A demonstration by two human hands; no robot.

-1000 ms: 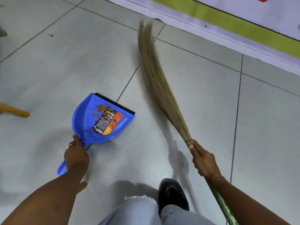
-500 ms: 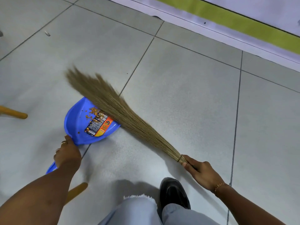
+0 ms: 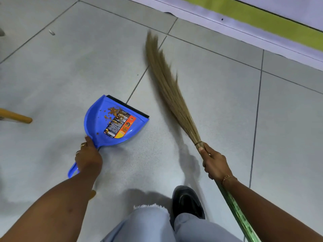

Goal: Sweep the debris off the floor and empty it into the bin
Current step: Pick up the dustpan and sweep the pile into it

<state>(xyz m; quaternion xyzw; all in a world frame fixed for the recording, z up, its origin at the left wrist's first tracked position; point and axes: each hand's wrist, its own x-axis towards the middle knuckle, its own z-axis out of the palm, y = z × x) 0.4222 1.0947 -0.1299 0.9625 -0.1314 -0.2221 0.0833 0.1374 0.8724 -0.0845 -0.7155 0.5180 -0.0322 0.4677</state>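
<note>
1. While the pan (image 3: 115,123) sits flat on the floor (image 3: 218,102), I take it as my landmark; its black lip faces up and right, and its long axis runs from that lip back down-left to the handle.
2. Far left of the pan, an orange wooden leg (image 3: 16,116) pokes in, well apart and out of the way.
3. At the pan's rear, my left hand (image 3: 88,157) is wrapped tight round the handle, thumb against the back wall.
4. Inside the pan, the debris (image 3: 113,113) lies as orange crumbs near the lip, partly over a printed label (image 3: 120,126).
5. Right of the pan, the broom (image 3: 167,86) angles up and left, its blurred tips beyond the lip and clear of it. Bare tile lies between bristles and lip.
6. Lower right of the pan, my right hand (image 3: 214,163) is clenched on the broom just below the binding; the green stick runs back under my forearm.
7. Below the pan stand my shoe (image 3: 187,200) and trouser leg, not blocking.
8. I judge the next sweep goes leftward into the lip; no bin shows.
</note>
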